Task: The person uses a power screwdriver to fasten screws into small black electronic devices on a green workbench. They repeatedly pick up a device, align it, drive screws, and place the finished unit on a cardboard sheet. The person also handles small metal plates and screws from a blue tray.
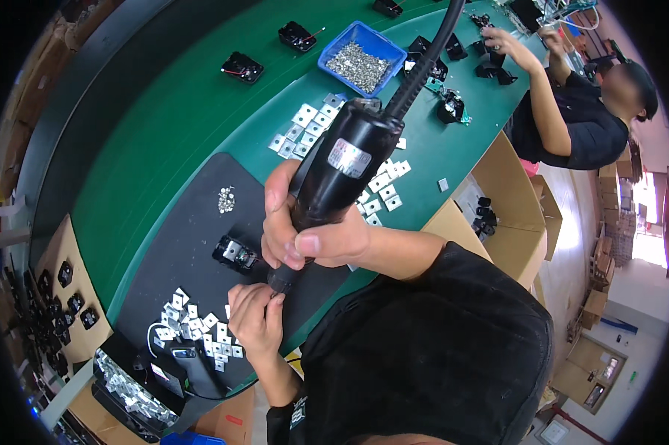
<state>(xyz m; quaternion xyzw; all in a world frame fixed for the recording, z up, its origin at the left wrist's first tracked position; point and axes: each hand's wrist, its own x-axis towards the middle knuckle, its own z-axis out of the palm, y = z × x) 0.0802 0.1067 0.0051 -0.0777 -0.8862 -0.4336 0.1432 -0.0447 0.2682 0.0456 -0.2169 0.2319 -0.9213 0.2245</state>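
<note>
In my right hand (312,233) is a black electric screwdriver (342,167), with its cable running up and away. Its tip points down toward my left hand (256,319), whose fingers are pinched together right at the tip. What they hold is too small to make out. Just beyond the two hands, a small black plastic housing (235,254) with a silver plate in it lies on the dark mat (178,245). A little pile of screws (227,199) rests farther up the mat. Loose silver square plates (201,326) are scattered to the left of my left hand.
A blue bin (362,55) of small metal parts stands on the green table (290,89). More square plates (305,126) lie in rows near it. A co-worker (572,111) handles black parts at the right. A cardboard box (505,200) stands by the table edge.
</note>
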